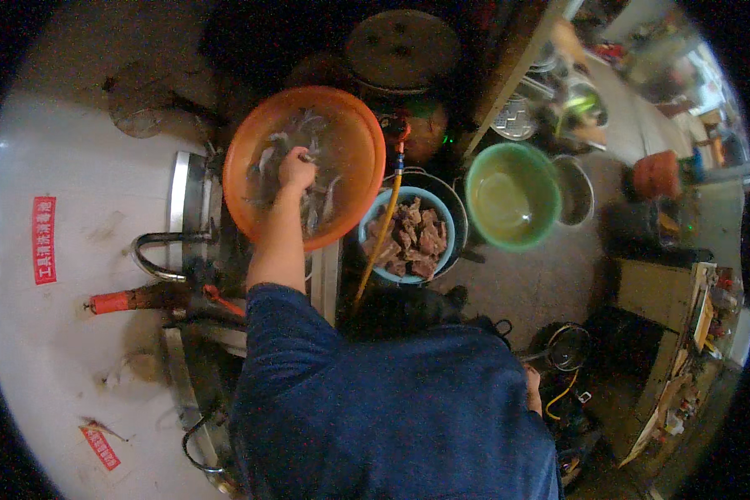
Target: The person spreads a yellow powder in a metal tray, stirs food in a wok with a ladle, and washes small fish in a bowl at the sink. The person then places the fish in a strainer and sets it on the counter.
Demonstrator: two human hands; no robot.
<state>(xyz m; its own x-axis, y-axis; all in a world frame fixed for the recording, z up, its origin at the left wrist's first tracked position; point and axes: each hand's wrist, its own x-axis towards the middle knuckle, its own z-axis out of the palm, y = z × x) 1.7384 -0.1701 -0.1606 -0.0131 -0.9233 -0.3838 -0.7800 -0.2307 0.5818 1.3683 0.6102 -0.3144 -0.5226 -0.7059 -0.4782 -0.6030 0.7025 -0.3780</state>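
My left hand (297,170) reaches into a large orange basin (367,134), where several small silvery fish (267,159) lie in cloudy water. The fingers are curled down among the fish; whether they grip one is hard to make out. At my right side, low against the navy shirt, only part of my right hand (533,378) shows. Close to it is a round pan or strainer (567,347) with a long handle, and contact between them is unclear. Right of the orange basin, a blue bowl (452,234) of brown meat chunks (415,240) rests in a dark wok (461,206).
A yellow hose (384,228) hangs across the meat bowl. Beyond it stand a green basin (553,215) with liquid and a lidded pot (403,50). A curved faucet (156,265) juts from the left wall. At upper right, another person's arm (567,40) shows blurred.
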